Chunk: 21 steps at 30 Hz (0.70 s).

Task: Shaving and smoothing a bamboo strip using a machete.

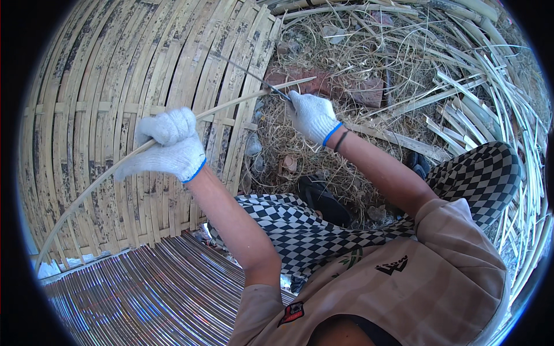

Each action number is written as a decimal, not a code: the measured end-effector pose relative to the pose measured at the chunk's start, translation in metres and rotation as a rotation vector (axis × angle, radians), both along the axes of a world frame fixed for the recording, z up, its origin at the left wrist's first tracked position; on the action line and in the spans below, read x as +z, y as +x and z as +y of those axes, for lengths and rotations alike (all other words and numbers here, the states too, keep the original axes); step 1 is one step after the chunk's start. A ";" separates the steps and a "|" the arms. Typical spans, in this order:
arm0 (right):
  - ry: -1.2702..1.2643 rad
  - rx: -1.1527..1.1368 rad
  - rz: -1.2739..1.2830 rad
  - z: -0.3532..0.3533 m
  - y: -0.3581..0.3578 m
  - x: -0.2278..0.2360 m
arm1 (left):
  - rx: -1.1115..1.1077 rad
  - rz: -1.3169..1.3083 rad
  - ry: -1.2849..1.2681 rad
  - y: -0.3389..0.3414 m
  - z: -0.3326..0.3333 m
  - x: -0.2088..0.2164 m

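Both of my hands wear white knitted gloves with blue cuffs. My left hand (164, 144) is closed round a long, thin bamboo strip (227, 106), which bends down to the lower left and ends in a pointed tip to the right. In my right hand (311, 115) is the handle end of a knife (254, 76) with a long, narrow dark blade. The blade points to the upper left and crosses the strip near its tip; whether it touches the strip I cannot tell. My right fingers are wrapped round the handle, most of which the glove hides.
A woven bamboo panel (127, 63) spreads across the left. Below it lies a ridged, shiny sheet (156, 288). A reddish brick (363, 92) rests among shavings beyond my right hand. Split bamboo strips (470, 118) pile up at the right. My sandalled foot (326, 199) is below my hands.
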State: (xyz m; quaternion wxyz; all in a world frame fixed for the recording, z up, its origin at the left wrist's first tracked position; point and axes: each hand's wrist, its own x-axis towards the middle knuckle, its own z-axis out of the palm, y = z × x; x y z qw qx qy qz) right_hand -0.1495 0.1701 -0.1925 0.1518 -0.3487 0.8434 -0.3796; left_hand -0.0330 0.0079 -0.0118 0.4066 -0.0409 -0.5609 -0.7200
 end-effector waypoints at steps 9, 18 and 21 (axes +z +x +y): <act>0.106 -0.017 -0.022 -0.012 -0.013 -0.019 | 0.044 0.011 -0.015 0.011 -0.011 -0.003; 0.160 -0.086 -0.081 0.002 -0.029 -0.062 | -0.022 0.028 0.018 0.003 -0.006 -0.001; 0.188 -0.091 -0.017 0.004 -0.049 -0.087 | -0.148 0.049 -0.001 -0.003 -0.010 0.001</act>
